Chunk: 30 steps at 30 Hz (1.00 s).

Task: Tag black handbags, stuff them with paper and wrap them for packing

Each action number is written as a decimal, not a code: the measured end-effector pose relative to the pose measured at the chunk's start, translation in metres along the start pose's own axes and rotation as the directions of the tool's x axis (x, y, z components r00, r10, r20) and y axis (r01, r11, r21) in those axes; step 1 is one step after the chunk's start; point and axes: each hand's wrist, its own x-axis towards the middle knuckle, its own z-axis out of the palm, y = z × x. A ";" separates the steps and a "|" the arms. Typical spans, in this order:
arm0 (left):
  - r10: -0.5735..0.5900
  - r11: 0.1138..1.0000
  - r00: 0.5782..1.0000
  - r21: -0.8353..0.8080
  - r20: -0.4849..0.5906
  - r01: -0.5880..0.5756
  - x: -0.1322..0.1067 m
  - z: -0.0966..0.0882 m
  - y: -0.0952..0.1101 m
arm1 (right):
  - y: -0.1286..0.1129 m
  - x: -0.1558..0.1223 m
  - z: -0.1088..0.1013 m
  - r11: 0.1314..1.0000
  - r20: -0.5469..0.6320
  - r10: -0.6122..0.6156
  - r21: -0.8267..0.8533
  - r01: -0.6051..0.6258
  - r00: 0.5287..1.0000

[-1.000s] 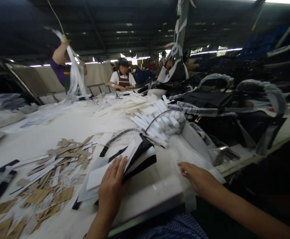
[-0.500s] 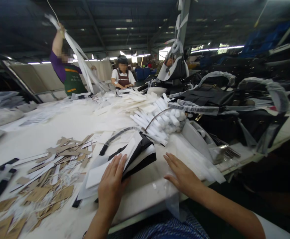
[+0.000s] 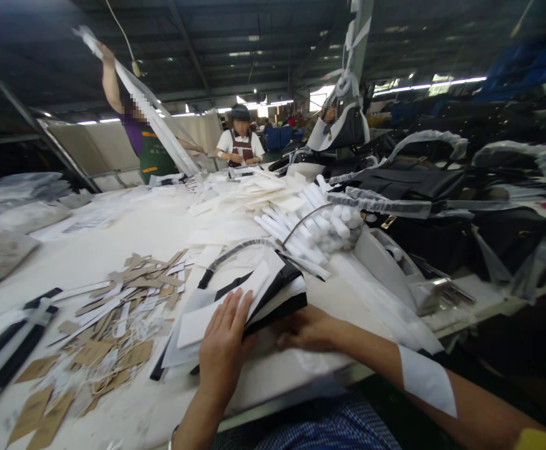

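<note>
A black-and-white folded bag piece lies on the white table in front of me, with white paper sheets on top. My left hand lies flat on those sheets, fingers stretched out. My right hand rests at the bag piece's lower right edge, its fingertips tucked against or under it, so I cannot see whether they grip it. A thin wrapped black strap curves just beyond the bag piece.
Brown and white paper tags are scattered at the left. White rolls and flat white pieces are heaped at the centre. A grey tape dispenser and wrapped black bags are at the right. Other people work at the far end.
My right hand has moved left across the table, from the clear plastic at the right edge to the bag piece's lower right side. The left hand has stayed put. A far worker has raised white strips.
</note>
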 end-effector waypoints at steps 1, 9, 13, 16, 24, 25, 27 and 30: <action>-0.003 1.000 1.000 0.003 0.003 0.003 0.000 0.000 0.000 | 0.002 0.004 0.000 0.999 -0.029 0.038 -0.019 -0.038 0.999; 0.015 0.999 1.000 0.043 0.011 -0.016 0.001 0.001 0.005 | -0.015 -0.031 0.011 0.978 -0.097 0.173 -0.098 -0.183 0.980; 0.062 0.994 0.998 0.088 0.022 -0.063 -0.002 0.007 0.015 | -0.017 -0.040 0.022 0.962 -0.133 0.230 -0.120 -0.246 0.964; 0.086 0.988 0.996 0.127 -0.017 -0.083 -0.005 0.013 0.020 | -0.023 -0.048 0.021 0.992 -0.243 0.039 -0.106 -0.066 0.969; 0.180 0.963 0.980 0.216 -0.080 -0.159 -0.014 0.021 0.032 | -0.036 -0.045 -0.047 0.938 -0.462 -0.339 -0.238 0.253 0.820; 0.180 0.965 0.978 0.214 -0.103 -0.154 -0.018 0.021 0.035 | -0.034 -0.040 -0.055 0.950 -0.454 -0.295 -0.229 0.210 0.841; 0.171 0.970 0.971 0.202 -0.165 -0.137 -0.025 0.022 0.043 | -0.029 -0.030 -0.066 0.983 -0.380 -0.157 -0.144 0.109 0.911; 0.157 0.973 0.970 0.196 -0.184 -0.121 -0.035 0.023 0.053 | -0.018 -0.012 -0.077 0.999 -0.200 0.037 0.008 -0.036 0.979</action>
